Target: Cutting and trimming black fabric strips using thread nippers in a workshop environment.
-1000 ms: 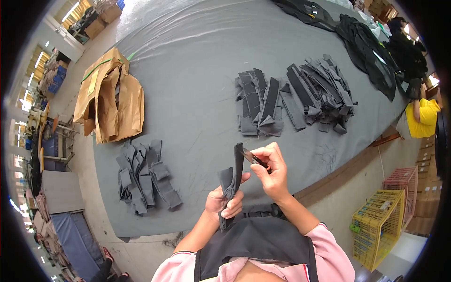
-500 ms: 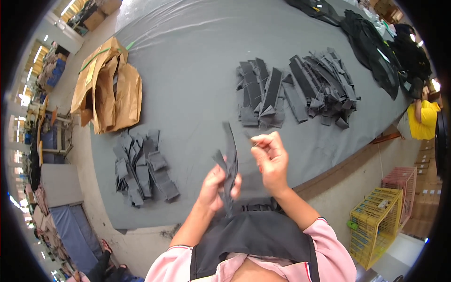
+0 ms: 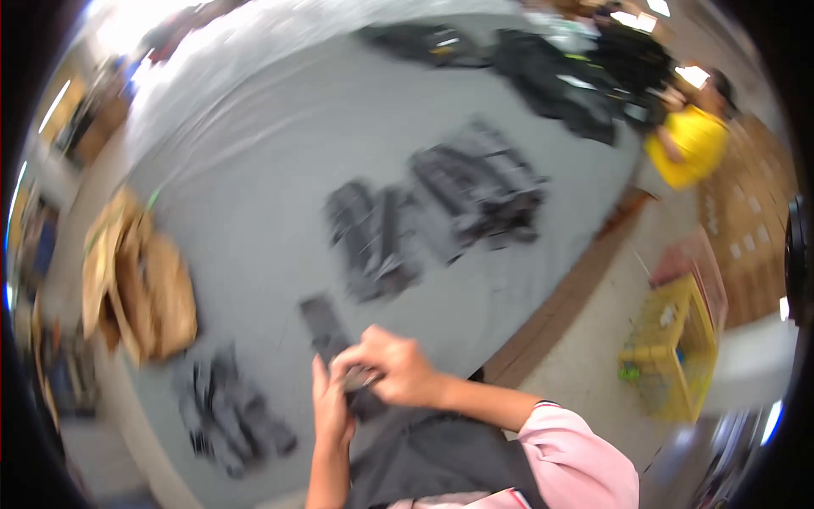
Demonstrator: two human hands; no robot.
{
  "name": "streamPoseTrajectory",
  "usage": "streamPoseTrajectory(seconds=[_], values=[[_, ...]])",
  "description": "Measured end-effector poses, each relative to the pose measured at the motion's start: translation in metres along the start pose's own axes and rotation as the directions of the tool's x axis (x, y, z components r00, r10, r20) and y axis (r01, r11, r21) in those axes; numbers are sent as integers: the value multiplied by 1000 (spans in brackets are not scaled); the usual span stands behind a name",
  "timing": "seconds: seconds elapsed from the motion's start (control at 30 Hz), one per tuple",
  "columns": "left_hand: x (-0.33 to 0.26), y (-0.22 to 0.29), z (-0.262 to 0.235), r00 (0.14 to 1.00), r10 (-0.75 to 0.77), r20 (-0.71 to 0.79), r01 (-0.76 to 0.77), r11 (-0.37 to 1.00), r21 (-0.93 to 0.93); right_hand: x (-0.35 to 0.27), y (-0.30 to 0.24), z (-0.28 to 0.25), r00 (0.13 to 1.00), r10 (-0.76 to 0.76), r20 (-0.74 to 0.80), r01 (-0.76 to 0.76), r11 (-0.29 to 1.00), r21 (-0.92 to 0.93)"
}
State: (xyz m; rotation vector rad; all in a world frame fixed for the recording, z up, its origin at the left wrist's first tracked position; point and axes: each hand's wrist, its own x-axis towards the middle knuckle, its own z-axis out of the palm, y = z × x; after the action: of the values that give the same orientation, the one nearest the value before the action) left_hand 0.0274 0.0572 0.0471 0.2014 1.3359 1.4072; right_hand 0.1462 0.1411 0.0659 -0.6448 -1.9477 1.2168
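"Two hands are close together at the near edge of the grey table [image 3: 263,246], right?"

"Yes. The right hand [image 3: 397,365] has its fingers closed on a small metal tool [image 3: 363,381], too blurred to tell its exact shape."

"And the left hand [image 3: 333,409]?"

"Just beside it, thumb raised. Its other fingers are partly hidden by the right hand, so I can't tell whether they're clamped on anything."

"Where's the strip of cloth [image 3: 320,316]?"

"At the hands, on a slant. One dark end shows past the fingers, toward the table's middle."

"What lies around them?"

"One heap of dark strips [image 3: 231,416] to the left, with a brown paper bag [image 3: 161,293] beyond it. Farther off, a small pile [image 3: 370,237] lies next to a bigger pile [image 3: 479,187]. Dark clothes [image 3: 551,85] are at the far right, near a person in a yellow shirt [image 3: 691,146]."

"And off the table?"

"To the right, a yellow crate [image 3: 651,343] stands just beside a pink crate [image 3: 694,261]."
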Motion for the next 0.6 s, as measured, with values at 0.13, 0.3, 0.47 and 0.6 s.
streamPoseTrajectory(seconds=[0.13,0.3,0.47,0.6], values=[[3,-15,-17,988,147,38,-147,989,-1,-5,11,11,1000,16,3,-16,999,-28],[2,-3,21,990,114,81,-108,991,-73,-24,28,-17,987,132,91,-150,958,243],[8,0,10,967,181,178,-195,979,66,-38,17,-60,828,320,460,-515,759,398],[23,-17,-6,934,265,240,-330,897,293,-17,0,-39,992,53,115,-63,995,81]])
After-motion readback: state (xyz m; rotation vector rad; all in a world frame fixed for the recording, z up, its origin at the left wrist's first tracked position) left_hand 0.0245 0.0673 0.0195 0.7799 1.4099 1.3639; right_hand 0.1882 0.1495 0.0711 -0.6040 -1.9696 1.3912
